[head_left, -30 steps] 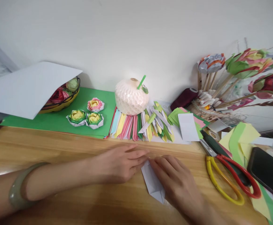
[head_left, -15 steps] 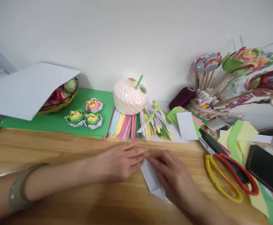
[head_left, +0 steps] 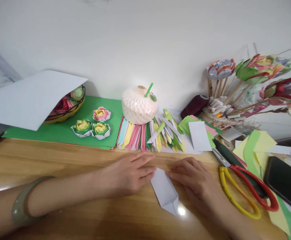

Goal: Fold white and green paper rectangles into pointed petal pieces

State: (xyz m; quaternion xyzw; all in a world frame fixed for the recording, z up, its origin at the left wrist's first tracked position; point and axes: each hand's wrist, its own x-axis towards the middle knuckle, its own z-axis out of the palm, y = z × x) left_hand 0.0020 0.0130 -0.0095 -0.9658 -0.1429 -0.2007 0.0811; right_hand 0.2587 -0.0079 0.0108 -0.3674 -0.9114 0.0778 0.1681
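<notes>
- The piece in hand is a folded white paper (head_left: 162,190), lying on the wooden table (head_left: 105,218) between the two hands, long and slanted, with creases and a small flap at its near end.
- It should handle as something very light: thin, fairly stiff along its folded layers, limp where it is single. It probably slides easily on the smooth wood, so one hand would need to pin it.
- It is likely to crumple or take a stray crease under a hard pinch. The long side edges seem the best hold, with flat fingertips; the near flap looks the easiest part to disturb.
- The left hand (head_left: 129,175) reaches in palm down, fingers stretched out and slightly parted. Its fingertips meet the paper's far left edge; nothing is pinched.
- The right hand (head_left: 197,183) is at the paper's other side, fingers loosely bent and not closed round anything. The leading fingertip is at or just beside the far right edge; whether it touches cannot be told.
- Beyond the hands lies a row of folded paper strips (head_left: 143,137), with a loose white sheet (head_left: 200,136) to their right. Scissors (head_left: 229,164) rest to the right of the right hand, well apart from the folded paper.
</notes>
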